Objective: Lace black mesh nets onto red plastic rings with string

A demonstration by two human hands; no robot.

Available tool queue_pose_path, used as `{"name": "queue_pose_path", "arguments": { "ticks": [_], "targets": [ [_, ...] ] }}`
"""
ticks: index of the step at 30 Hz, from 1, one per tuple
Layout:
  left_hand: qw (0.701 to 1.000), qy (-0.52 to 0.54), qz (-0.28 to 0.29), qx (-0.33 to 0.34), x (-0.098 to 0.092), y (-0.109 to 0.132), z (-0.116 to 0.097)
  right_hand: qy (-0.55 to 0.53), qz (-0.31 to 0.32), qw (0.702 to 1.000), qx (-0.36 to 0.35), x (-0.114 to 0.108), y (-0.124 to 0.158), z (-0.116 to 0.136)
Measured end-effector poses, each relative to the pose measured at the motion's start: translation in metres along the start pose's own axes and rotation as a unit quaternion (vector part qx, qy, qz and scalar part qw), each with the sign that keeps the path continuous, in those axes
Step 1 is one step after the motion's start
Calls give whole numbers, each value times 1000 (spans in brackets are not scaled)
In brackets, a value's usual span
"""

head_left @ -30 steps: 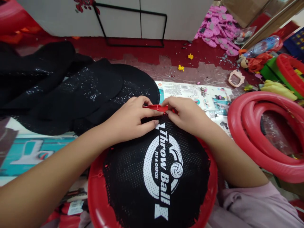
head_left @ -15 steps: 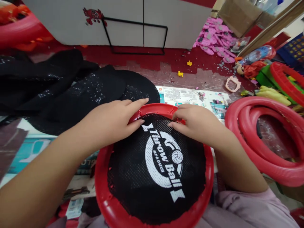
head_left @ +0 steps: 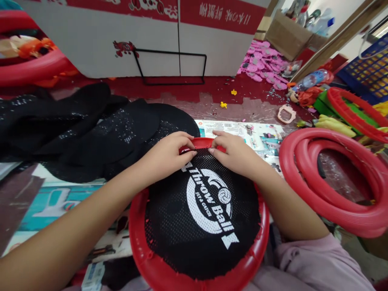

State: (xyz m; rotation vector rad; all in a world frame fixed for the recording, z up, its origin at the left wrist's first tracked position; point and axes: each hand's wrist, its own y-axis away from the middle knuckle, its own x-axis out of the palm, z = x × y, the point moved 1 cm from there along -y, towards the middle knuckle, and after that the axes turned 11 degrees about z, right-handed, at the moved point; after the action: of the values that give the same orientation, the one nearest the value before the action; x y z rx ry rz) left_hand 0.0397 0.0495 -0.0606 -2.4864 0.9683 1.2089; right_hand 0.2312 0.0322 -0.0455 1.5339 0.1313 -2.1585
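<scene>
In front of me a red plastic ring (head_left: 261,242) leans toward my lap. Inside it lies a round black mesh sheet (head_left: 169,226) with a white "Throw Ball" print. My left hand (head_left: 172,152) is closed at the far edge, thumb and fingers pinching the mesh near the rim. Just to its right, my right hand (head_left: 232,155) pinches the same edge, one finger raised. Along the near and side rim the mesh edge lies against small red pegs.
Black mesh discs (head_left: 121,125) are piled at left. Stacked red rings (head_left: 298,182) lie at right. Behind stand a white and red carton (head_left: 91,40) and a black wire stand (head_left: 172,83). Pink pieces (head_left: 263,60), a plastic bottle (head_left: 312,80) and a blue basket (head_left: 363,72) are farther right.
My hands have drawn closer together at the ring's far edge, and the left fingers have curled in from stretched out. The mesh's top edge now sits nearer the far rim. The view has tilted up.
</scene>
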Motion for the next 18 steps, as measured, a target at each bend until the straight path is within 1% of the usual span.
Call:
{"name": "queue_pose_path", "arguments": {
  "ticks": [2,5,10,15,18],
  "targets": [
    [1000,10,-5,-7,0,0,1,-42,34,999,3,-1,-2,-1],
    [1000,22,0,-10,0,1,3,-56,48,997,16,-4,-2,0],
    [999,46,-3,-26,1,3,4,-27,56,998,32,-6,4,5],
    [998,63,-13,-20,3,7,5,14,56,997,46,-4,5,11],
    [997,64,-10,-38,3,8,5,28,55,997,47,-2,5,12]
  ]
}}
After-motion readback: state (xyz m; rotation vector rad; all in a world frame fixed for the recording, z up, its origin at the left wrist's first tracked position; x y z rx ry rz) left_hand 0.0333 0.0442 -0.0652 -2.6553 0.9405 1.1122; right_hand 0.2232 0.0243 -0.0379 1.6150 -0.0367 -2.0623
